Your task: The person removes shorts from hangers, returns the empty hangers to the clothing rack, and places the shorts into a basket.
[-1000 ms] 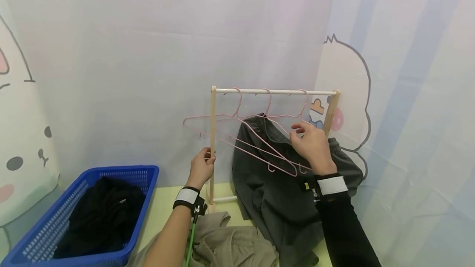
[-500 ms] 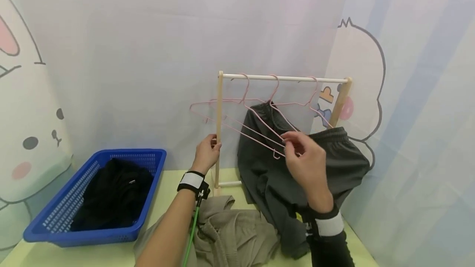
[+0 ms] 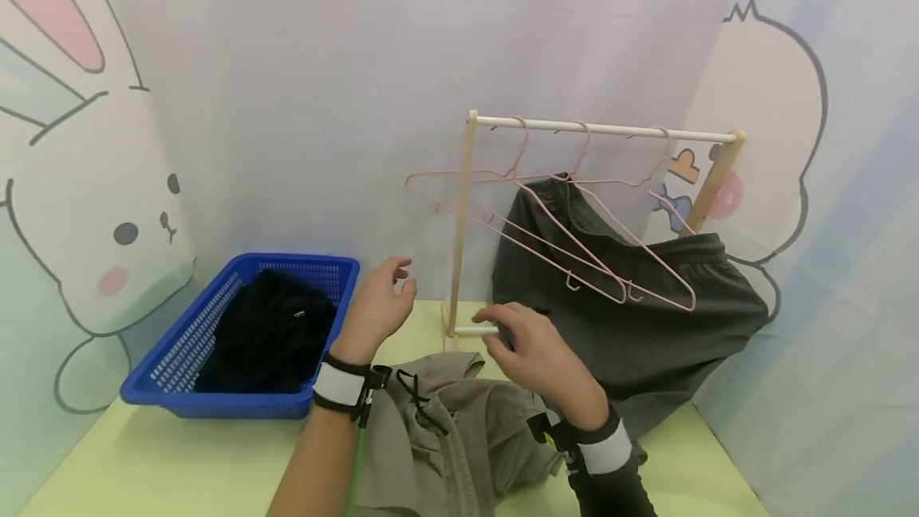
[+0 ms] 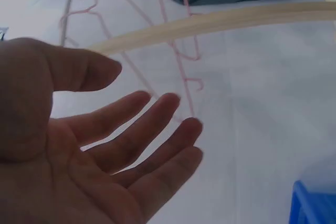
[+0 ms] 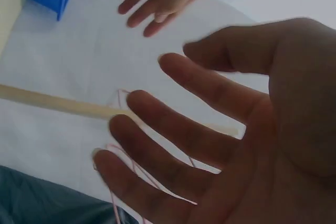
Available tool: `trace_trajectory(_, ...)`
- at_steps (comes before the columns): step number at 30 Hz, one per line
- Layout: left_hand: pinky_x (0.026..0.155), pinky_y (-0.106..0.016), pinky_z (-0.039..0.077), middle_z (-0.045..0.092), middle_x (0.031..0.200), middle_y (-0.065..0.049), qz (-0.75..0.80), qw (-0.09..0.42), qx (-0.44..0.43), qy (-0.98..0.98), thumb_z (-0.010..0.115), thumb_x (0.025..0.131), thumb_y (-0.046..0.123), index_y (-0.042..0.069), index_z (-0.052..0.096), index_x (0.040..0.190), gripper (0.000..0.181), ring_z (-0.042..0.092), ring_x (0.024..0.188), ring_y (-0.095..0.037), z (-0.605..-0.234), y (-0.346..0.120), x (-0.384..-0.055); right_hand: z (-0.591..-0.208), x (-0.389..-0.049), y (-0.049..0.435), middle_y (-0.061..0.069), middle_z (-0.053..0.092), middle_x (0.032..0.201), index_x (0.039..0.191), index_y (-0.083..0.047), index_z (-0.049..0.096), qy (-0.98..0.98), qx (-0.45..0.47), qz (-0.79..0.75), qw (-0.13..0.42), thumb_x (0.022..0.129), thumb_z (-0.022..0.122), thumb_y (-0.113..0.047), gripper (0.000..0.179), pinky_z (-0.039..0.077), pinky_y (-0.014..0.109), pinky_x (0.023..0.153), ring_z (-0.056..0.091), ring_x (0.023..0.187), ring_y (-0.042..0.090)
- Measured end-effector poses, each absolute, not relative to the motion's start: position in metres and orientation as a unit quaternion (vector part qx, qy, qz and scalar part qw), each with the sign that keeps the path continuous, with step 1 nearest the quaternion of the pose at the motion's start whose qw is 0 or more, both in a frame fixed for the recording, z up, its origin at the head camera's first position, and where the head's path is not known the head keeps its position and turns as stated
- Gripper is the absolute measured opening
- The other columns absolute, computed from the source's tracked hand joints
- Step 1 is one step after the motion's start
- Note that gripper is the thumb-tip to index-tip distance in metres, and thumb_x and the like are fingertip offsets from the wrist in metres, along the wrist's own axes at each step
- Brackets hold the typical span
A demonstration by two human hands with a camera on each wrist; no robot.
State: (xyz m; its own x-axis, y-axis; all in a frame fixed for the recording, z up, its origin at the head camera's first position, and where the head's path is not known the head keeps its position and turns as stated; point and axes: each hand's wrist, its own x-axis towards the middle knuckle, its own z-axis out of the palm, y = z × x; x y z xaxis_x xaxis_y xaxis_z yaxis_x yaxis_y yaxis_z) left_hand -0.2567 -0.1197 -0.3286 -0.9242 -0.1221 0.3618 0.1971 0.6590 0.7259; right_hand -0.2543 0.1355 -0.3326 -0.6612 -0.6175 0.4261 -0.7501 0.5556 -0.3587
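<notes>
My left hand [image 3: 376, 305] is raised between the blue basket and the rack's left post, its fingers relaxed and holding nothing. In the left wrist view the fingers [image 4: 152, 135] spread loosely, apart from the wooden post [image 4: 220, 24]. My right hand [image 3: 534, 349] hovers over the khaki trousers [image 3: 459, 437], thumb and fingers apart with nothing between them. Those trousers lie crumpled on the table, a black drawstring [image 3: 420, 401] showing. On the rack [image 3: 610, 128] hang several pink hangers [image 3: 567, 238]. Dark grey trousers [image 3: 646, 325] hang behind the front hangers.
The blue basket [image 3: 215, 403] stands on the left of the pale yellow table [image 3: 179, 469], with a black garment [image 3: 273, 333] inside. A printed curtain [image 3: 323, 102] closes off the back and sides.
My left hand has let go of the rack's left post and moved left. My right hand has come down and left from the hangers to above the khaki trousers. The head view has shifted.
</notes>
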Motion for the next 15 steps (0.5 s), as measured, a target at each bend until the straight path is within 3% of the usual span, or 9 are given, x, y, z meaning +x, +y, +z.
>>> trace_trajectory(2, 0.095, -0.055, 0.053, 0.065, 0.137, -0.018, -0.408, 0.185, -0.018, -0.894, 0.052, 0.107, 0.022, 0.007, 0.056, 0.146, 0.042, 0.062, 0.124, -0.038, -0.327, -0.125, -0.246, -0.340, -0.255, 0.126, 0.007, 0.066, 0.128, 0.136, -0.013, 0.066, -0.877, 0.411, 0.235, 0.082, 0.100, 0.070, -0.020, 0.037, 0.055, 0.041, 0.085, 0.066, 0.101, 0.024)
trace_trajectory(5, 0.096, -0.055, 0.052, 0.066, 0.135, -0.018, -0.396, 0.188, -0.014, -0.899, 0.052, 0.107, 0.021, 0.007, 0.059, 0.143, 0.040, 0.062, 0.123, -0.037, -0.331, -0.131, -0.235, -0.356, -0.255, 0.107, 0.017, 0.056, 0.147, 0.150, -0.017, 0.055, -0.881, 0.432, 0.194, 0.011, 0.098, 0.074, -0.034, 0.058, 0.051, 0.053, 0.101, 0.057, 0.130, 0.038)
trace_trajectory(10, 0.094, -0.054, 0.053, 0.066, 0.134, -0.018, -0.374, 0.184, -0.007, -0.909, 0.052, 0.107, 0.022, 0.007, 0.060, 0.142, 0.039, 0.063, 0.120, -0.036, -0.338, -0.139, -0.231, -0.384, -0.244, 0.077, 0.015, 0.027, 0.169, 0.162, -0.040, 0.032, -0.902, 0.397, 0.128, -0.114, 0.087, 0.075, -0.063, 0.090, 0.037, 0.077, 0.103, 0.030, 0.149, 0.051)
trace_trajectory(15, 0.094, -0.055, 0.053, 0.065, 0.135, -0.019, -0.360, 0.190, 0.009, -0.913, 0.051, 0.107, 0.023, 0.006, 0.060, 0.142, 0.040, 0.063, 0.119, -0.037, -0.336, -0.166, -0.218, -0.402, -0.235, 0.064, 0.006, 0.011, 0.174, 0.162, -0.052, 0.019, -0.915, 0.349, 0.076, -0.188, 0.075, 0.081, -0.068, 0.108, 0.017, 0.089, 0.103, 0.011, 0.155, 0.052)
